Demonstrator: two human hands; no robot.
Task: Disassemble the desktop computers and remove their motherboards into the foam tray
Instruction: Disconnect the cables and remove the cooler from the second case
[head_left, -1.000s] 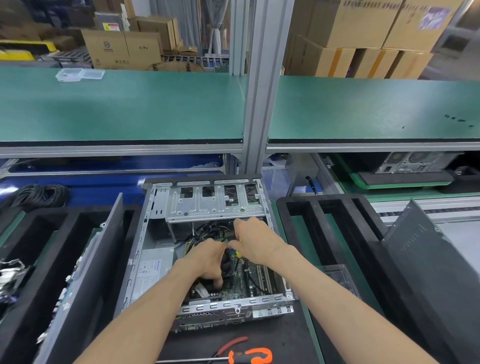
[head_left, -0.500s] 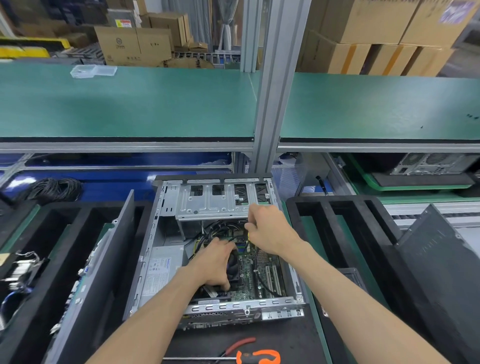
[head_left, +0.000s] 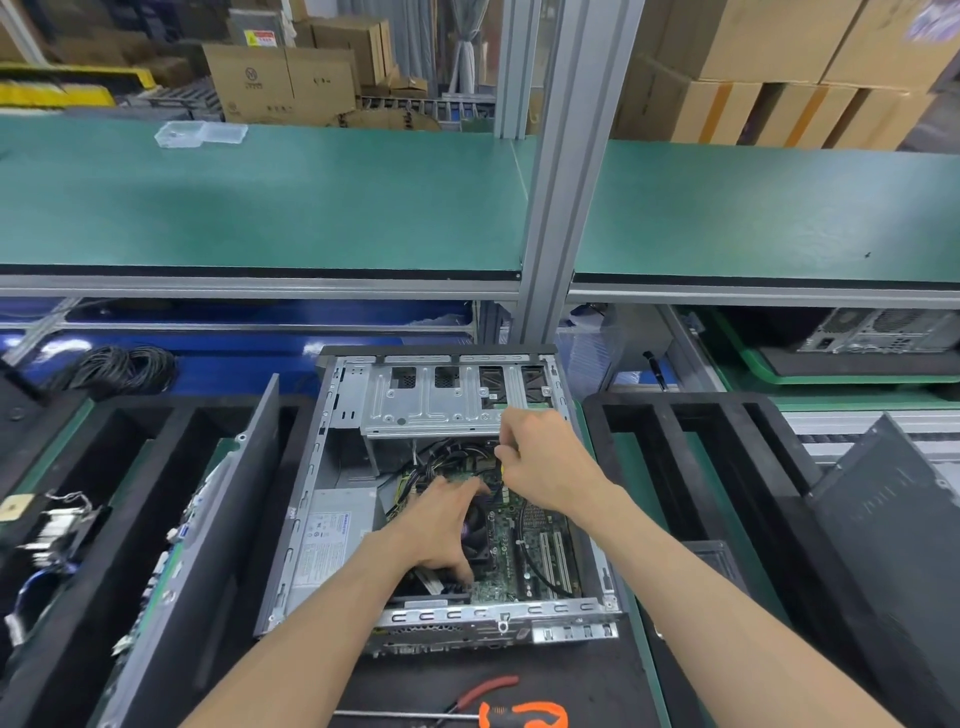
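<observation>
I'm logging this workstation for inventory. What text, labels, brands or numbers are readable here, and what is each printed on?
No text here reads clearly enough to quote.
Power supply label inside the open computer case: print too small to read.
Cardboard box: a round logo with small print below, blurred.
Red and yellow sticker on a box behind: unreadable.
Motherboard markings: too fine.
Leaning side panel: faint marks, illegible.

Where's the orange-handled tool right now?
In the head view, the orange-handled tool lies at the bottom edge on the black mat, just in front of the open computer case, beside red-handled pliers, untouched by either hand.
</observation>
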